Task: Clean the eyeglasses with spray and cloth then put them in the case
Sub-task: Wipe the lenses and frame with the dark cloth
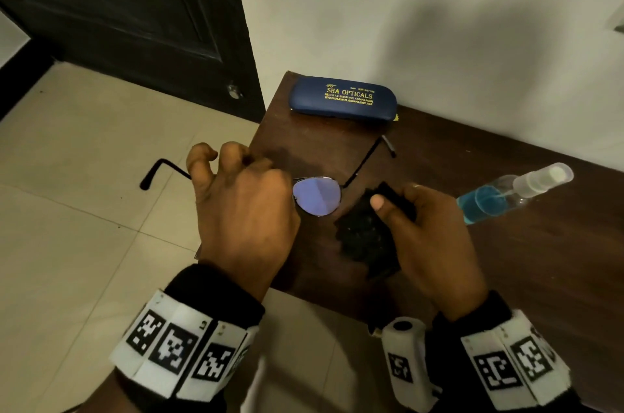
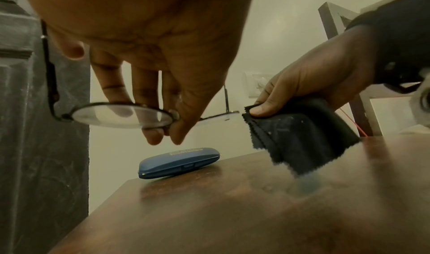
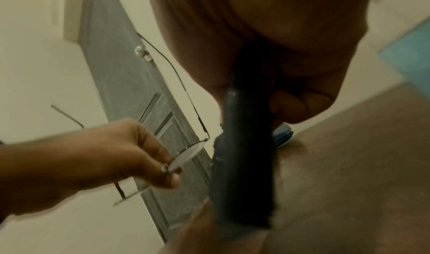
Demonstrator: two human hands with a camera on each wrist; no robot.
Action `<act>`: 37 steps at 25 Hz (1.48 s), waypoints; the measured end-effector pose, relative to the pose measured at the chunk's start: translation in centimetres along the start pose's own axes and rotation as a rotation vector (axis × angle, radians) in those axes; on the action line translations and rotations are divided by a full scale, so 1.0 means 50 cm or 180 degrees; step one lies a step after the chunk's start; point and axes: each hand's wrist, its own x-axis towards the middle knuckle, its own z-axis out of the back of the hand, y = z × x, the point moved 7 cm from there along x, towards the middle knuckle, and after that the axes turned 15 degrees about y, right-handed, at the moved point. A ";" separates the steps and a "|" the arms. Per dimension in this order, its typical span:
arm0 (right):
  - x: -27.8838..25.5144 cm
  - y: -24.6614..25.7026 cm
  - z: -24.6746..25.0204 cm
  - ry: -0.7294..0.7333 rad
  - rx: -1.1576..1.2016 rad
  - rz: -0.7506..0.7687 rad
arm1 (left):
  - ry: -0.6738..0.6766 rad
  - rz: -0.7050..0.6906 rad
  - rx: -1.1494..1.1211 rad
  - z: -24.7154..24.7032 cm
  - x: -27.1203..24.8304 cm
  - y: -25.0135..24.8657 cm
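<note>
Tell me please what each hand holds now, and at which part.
The left hand pinches the eyeglasses at the bridge, between the lenses. The right hand pinches the folded black cloth near its upper corner.

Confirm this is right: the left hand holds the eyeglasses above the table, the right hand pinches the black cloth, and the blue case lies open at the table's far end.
One thing is wrong: the blue case lies closed, as the left wrist view shows. The rest stands: the left hand holds the eyeglasses above the table, and the right hand pinches the black cloth.
</note>
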 end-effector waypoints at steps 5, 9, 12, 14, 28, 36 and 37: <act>-0.027 0.046 -0.002 0.0135 0.1069 0.0504 | 0.0141 0.0158 0.0106 -0.003 0.006 -0.008; -0.085 0.114 0.015 -0.0850 -0.0079 0.1349 | 0.0186 0.0175 0.0124 -0.008 0.011 -0.015; -0.133 0.145 0.023 -0.1844 -0.1025 0.1990 | 0.0196 0.0159 0.0095 -0.008 0.010 -0.023; -0.124 0.146 0.001 -0.1765 -0.1467 0.1930 | 0.0202 0.0093 0.0049 -0.005 0.006 -0.031; -0.040 0.094 -0.099 0.0113 -0.2550 0.0847 | 0.0265 -0.0096 0.0183 -0.004 0.000 -0.044; -0.038 0.087 -0.096 0.0017 -0.2349 0.0866 | 0.0179 -0.0040 0.0200 0.002 -0.003 -0.049; -0.040 0.089 -0.103 0.0133 -0.2335 0.0946 | 0.0159 -0.0074 0.0191 0.002 -0.004 -0.050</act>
